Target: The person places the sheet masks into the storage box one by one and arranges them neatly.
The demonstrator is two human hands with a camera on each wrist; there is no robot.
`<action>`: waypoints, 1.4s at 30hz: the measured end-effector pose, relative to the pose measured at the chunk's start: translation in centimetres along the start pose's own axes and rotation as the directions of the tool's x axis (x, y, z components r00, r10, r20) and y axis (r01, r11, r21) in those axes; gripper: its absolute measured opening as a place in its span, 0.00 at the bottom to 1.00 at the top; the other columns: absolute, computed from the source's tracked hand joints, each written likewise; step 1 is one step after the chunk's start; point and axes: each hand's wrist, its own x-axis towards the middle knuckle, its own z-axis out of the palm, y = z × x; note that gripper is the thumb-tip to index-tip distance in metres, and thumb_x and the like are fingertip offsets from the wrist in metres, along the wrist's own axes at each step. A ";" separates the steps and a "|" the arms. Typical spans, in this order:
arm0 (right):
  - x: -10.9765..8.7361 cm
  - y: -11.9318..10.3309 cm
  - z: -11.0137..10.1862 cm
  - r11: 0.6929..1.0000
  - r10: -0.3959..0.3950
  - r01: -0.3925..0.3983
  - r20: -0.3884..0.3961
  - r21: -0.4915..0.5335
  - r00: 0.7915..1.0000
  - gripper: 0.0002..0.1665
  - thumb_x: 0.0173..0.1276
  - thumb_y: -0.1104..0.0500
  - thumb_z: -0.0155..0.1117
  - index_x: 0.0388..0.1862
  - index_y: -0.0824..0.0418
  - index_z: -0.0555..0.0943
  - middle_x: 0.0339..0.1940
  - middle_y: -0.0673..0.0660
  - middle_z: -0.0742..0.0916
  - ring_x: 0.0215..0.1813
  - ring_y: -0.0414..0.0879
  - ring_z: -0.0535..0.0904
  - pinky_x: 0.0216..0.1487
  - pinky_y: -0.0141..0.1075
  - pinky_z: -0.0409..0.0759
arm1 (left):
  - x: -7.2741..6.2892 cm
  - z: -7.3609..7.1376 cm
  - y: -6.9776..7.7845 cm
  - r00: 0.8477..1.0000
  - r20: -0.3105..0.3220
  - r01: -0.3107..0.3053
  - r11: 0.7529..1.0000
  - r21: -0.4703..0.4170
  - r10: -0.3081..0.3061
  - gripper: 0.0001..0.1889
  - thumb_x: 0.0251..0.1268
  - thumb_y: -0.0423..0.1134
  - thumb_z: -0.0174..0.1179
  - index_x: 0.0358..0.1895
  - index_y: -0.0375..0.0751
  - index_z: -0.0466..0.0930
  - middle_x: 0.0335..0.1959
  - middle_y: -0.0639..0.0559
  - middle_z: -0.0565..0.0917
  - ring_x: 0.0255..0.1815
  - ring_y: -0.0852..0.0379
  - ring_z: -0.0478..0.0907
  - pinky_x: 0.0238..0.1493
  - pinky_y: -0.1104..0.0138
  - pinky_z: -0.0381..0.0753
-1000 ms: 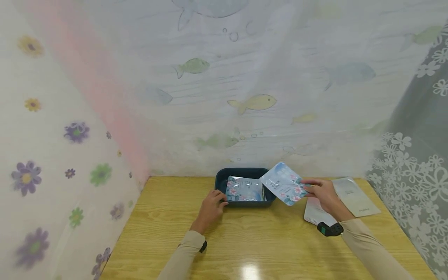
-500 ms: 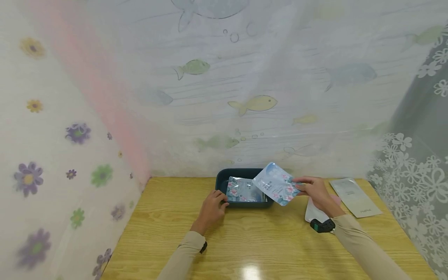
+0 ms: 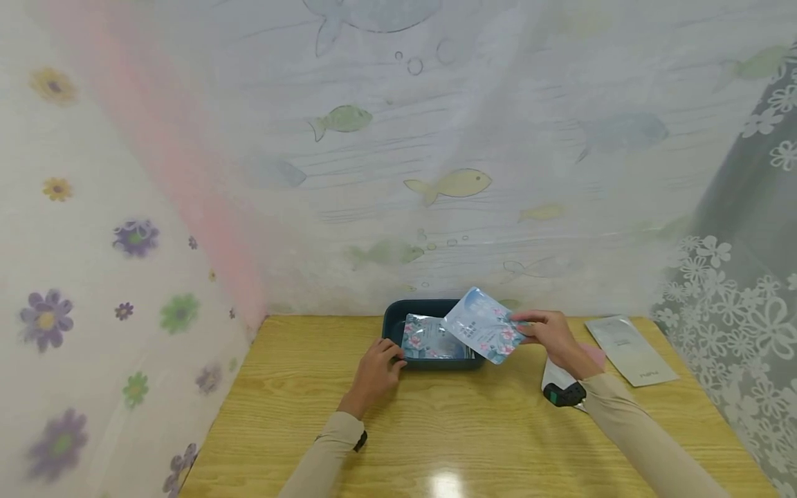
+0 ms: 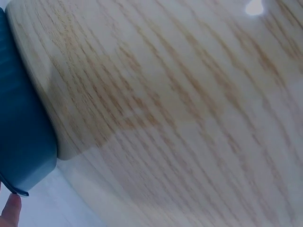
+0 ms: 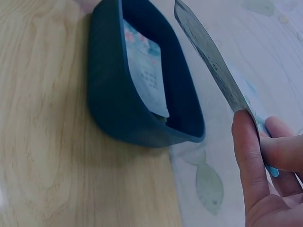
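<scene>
A dark teal tray [image 3: 395, 315] stands at the table's far edge, with a floral sachet [image 3: 428, 337] lying inside it. My left hand [image 3: 392, 357] holds the tray's front left corner; in the left wrist view only the tray wall [image 4: 19, 127] and one fingertip [image 4: 10, 210] show. My right hand [image 3: 526, 332] pinches a second floral sachet [image 3: 481, 324] by its right edge and holds it tilted over the tray's right end. The right wrist view shows this held sachet [image 5: 213, 66] edge-on above the tray [image 5: 128, 109], thumb and fingers [image 5: 250, 156] clamped on it.
On the wooden table [image 3: 436, 429] right of the tray lie a white packet [image 3: 553, 376], a pink one [image 3: 595, 354] and a beige one [image 3: 630, 350]. Patterned curtains close in the back and both sides.
My right hand has carried the sachet leftward, from beside the tray to over its right end. The left hand has stayed on the tray.
</scene>
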 end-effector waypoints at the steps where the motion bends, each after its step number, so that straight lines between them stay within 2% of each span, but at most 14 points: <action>1: 0.1 0.0 0.1 1.000 0.002 -0.002 -0.002 0.002 1.000 0.17 0.66 0.72 0.56 0.53 0.80 0.75 0.46 0.69 0.80 0.33 0.46 0.83 0.42 0.45 0.81 | 0.0 0.0 0.0 1.000 0.000 0.001 1.000 0.000 -0.001 0.08 0.51 0.31 0.70 0.32 0.42 0.81 0.34 0.55 0.76 0.37 0.56 0.71 0.40 0.63 0.77; 4: 0.5 -0.1 0.3 1.000 0.010 -0.010 0.000 0.000 1.000 0.17 0.66 0.72 0.56 0.52 0.79 0.75 0.46 0.67 0.81 0.34 0.47 0.83 0.40 0.43 0.82 | 0.1 -0.2 0.0 1.000 0.005 0.007 1.000 0.001 -0.007 0.07 0.52 0.32 0.70 0.32 0.43 0.81 0.34 0.55 0.76 0.37 0.57 0.71 0.41 0.64 0.77; 12: 1.5 0.0 0.9 1.000 0.020 -0.020 0.029 0.003 0.999 0.17 0.66 0.72 0.55 0.53 0.79 0.76 0.48 0.69 0.80 0.34 0.46 0.83 0.38 0.39 0.82 | 0.2 -0.5 0.0 1.000 0.000 0.004 1.000 0.011 -0.004 0.06 0.54 0.33 0.69 0.32 0.44 0.80 0.34 0.55 0.77 0.37 0.57 0.70 0.40 0.64 0.76; 19: 2.2 -0.2 1.4 1.000 0.023 -0.023 0.056 0.001 0.998 0.17 0.66 0.71 0.56 0.53 0.79 0.75 0.48 0.68 0.80 0.33 0.45 0.83 0.42 0.45 0.81 | 0.2 -0.3 -0.1 1.000 -0.012 0.009 1.000 -0.004 -0.009 0.06 0.53 0.32 0.69 0.32 0.43 0.81 0.34 0.55 0.77 0.38 0.56 0.71 0.41 0.63 0.76; 27: 3.1 0.1 2.0 1.000 0.018 -0.018 0.080 -0.006 0.997 0.17 0.66 0.71 0.56 0.53 0.79 0.75 0.48 0.68 0.80 0.34 0.47 0.82 0.40 0.45 0.82 | 0.1 0.0 -0.1 1.000 0.001 0.030 0.999 -0.022 -0.030 0.06 0.54 0.31 0.68 0.33 0.42 0.81 0.34 0.54 0.78 0.39 0.55 0.71 0.42 0.63 0.77; 35: 4.0 0.3 3.0 0.999 0.047 -0.044 0.105 -0.026 0.993 0.17 0.67 0.72 0.54 0.54 0.77 0.75 0.53 0.73 0.77 0.36 0.52 0.82 0.42 0.47 0.81 | -0.2 0.3 -0.1 0.999 -0.036 0.006 1.000 -0.005 -0.006 0.07 0.53 0.32 0.69 0.32 0.43 0.80 0.34 0.54 0.78 0.38 0.55 0.71 0.40 0.62 0.77; 42: 5.3 0.7 4.1 0.996 0.066 -0.060 0.101 -0.059 0.993 0.16 0.66 0.72 0.53 0.52 0.75 0.78 0.55 0.71 0.77 0.36 0.52 0.79 0.41 0.46 0.81 | -0.4 0.7 -0.4 0.998 -0.055 0.003 1.000 -0.009 -0.004 0.07 0.52 0.32 0.69 0.32 0.43 0.80 0.34 0.54 0.77 0.38 0.55 0.71 0.40 0.62 0.77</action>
